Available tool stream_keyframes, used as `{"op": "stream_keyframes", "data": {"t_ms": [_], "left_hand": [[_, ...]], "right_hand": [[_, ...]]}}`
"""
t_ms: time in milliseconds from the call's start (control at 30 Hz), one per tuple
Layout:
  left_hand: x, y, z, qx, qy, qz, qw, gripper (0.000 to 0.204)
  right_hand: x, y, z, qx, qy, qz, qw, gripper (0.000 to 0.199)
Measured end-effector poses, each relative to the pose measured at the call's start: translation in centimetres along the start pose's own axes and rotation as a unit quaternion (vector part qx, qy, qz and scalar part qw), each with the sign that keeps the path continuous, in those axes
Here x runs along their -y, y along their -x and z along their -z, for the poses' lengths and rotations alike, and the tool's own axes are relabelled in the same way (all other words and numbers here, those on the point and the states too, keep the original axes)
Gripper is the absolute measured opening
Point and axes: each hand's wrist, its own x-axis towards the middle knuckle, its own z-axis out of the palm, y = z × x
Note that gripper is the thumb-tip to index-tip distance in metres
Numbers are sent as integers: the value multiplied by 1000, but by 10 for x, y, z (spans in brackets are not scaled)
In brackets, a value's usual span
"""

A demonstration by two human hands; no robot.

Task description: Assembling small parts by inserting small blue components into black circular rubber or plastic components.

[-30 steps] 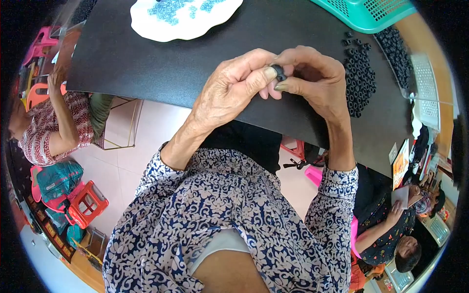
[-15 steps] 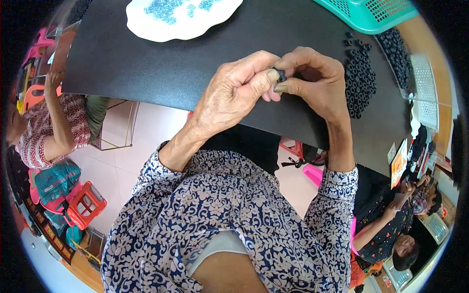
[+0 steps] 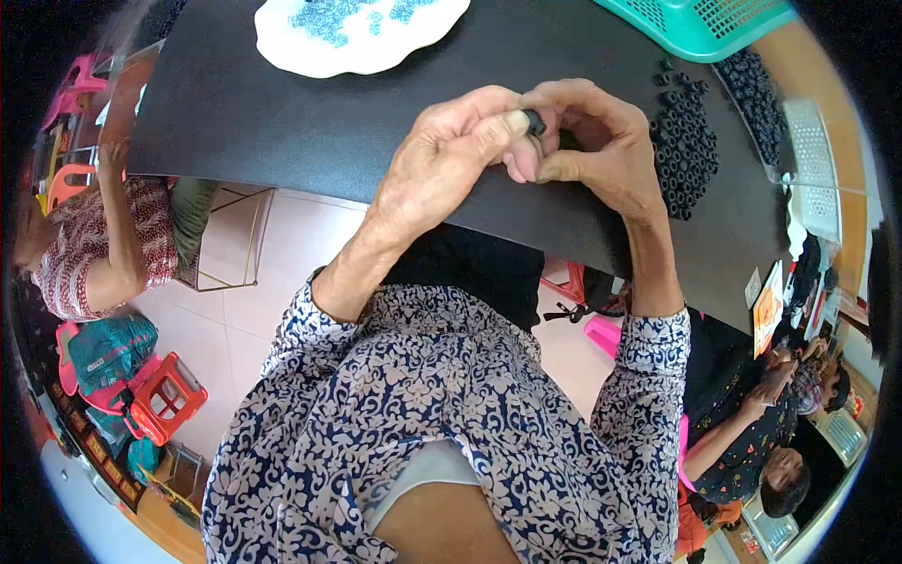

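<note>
My left hand (image 3: 449, 155) and my right hand (image 3: 594, 146) meet above the near edge of a black table (image 3: 282, 113). Between their fingertips they pinch one small black ring (image 3: 535, 121), mostly covered by my fingers. A heap of several similar black rings (image 3: 683, 141) lies on the table just right of my right hand. More black rings (image 3: 754, 94) sit farther right in a second pile.
A white plate with small blue pieces (image 3: 352, 28) lies at the table's far side. A teal basket (image 3: 700, 23) stands at the back right. A person in red pattern (image 3: 94, 244) sits at left; other people (image 3: 752, 442) sit at lower right. Red stools (image 3: 160, 395) stand on the floor.
Both hands stay together on the small black ring; the fingers have shifted slightly around it. Nothing else has moved.
</note>
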Motion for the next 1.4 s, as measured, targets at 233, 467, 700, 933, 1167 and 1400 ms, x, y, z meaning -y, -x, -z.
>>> {"op": "stream_keyframes", "data": {"t_ms": [233, 467, 700, 933, 1167, 1400], "left_hand": [[-3, -1, -1, 25, 40, -7, 999, 28], [-1, -6, -3, 5, -1, -26, 1000, 31], [0, -7, -2, 23, 6, -14, 1000, 28], [-12, -1, -12, 50, -100, -28, 993, 34], [-6, 5, -11, -11, -54, -41, 998, 32], [-8, 4, -18, -23, -63, -31, 997, 27]], "right_hand": [[12, 1, 5, 11, 14, -59, 998, 36], [13, -3, -6, -13, -16, -12, 1000, 18], [45, 10, -21, -67, 211, 23, 975, 15], [59, 23, -10, -87, 271, 5, 959, 24], [73, 42, 139, -188, 510, -68, 837, 26], [58, 58, 235, -409, 530, -66, 740, 33]]}}
